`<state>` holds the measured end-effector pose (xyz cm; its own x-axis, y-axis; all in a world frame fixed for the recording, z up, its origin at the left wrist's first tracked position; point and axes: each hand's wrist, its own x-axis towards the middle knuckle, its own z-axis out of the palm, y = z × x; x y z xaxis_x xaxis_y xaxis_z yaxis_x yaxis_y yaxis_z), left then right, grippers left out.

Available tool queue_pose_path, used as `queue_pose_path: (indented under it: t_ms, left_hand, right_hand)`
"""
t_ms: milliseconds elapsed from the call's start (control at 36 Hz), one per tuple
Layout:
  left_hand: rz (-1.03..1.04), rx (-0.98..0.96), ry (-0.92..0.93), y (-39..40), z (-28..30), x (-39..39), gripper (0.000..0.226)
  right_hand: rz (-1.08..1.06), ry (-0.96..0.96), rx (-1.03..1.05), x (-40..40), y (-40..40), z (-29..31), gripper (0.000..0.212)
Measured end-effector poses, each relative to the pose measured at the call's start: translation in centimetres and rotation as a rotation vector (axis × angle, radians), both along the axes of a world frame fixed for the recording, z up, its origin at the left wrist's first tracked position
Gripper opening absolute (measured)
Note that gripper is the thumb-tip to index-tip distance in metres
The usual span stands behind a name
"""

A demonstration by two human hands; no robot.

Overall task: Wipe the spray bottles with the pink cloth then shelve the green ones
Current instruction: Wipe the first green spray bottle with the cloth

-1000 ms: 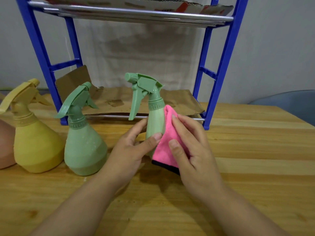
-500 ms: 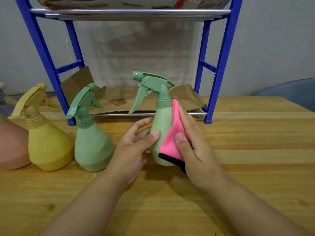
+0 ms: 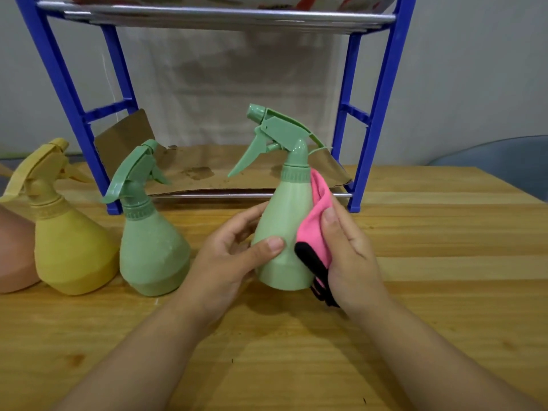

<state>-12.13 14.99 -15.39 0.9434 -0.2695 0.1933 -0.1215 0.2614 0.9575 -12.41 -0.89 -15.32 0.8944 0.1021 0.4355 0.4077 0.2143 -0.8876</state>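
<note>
Bottle in hand, the green spray bottle (image 3: 284, 226), stood upright on the wooden table (image 3: 444, 262) in front of the blue rack (image 3: 382, 93), nozzle pointing left. Against the frames a second back it sat a bit further right and showed more of its body, while the pink cloth (image 3: 318, 215) had slid round from the front face to the right flank, its black edge now low by the base. Reads as wiping mid-way on this bottle: front probably covered, side being done, shelving not started.

Your left hand (image 3: 234, 256) gripped the bottle, thumb across the front, fingers curled behind the left side. Your right hand (image 3: 353, 256) pressed the cloth against the bottle's right side, thumb on top of the fabric and fingers wrapped behind it, so it held the cloth.

Second green bottle (image 3: 151, 241) stood just left of your left hand, untouched, droplets visible on it. Yellow bottle (image 3: 71, 247) further left, then a pinkish one (image 3: 12, 256) cut off by the frame. Cardboard liner (image 3: 207, 170) lay on the rack's lower shelf, no bottles on it.
</note>
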Motion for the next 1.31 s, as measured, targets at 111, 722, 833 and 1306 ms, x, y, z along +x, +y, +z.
queue_pose_path:
  t_ms: [111,722,833,1306]
  left_hand:
    - [0.079,-0.026,0.051,-0.1,-0.1,0.5,0.058]
    - [0.077,-0.103,0.143,-0.5,0.6,-0.2,0.050]
    - [0.116,-0.142,0.134,-0.7,0.5,-0.2,0.035]
    - [0.030,-0.090,0.059,-0.4,0.5,-0.2,0.070]
  right_hand:
    - [-0.122,-0.121,-0.141,0.0,0.3,-0.4,0.046]
    - [-0.200,-0.228,-0.301,0.0,0.1,-1.1,0.055]
    - [-0.284,-0.408,-0.562,-0.1,0.1,-1.4,0.055]
    - [-0.031,-0.017,0.119,0.0,0.2,0.4,0.041]
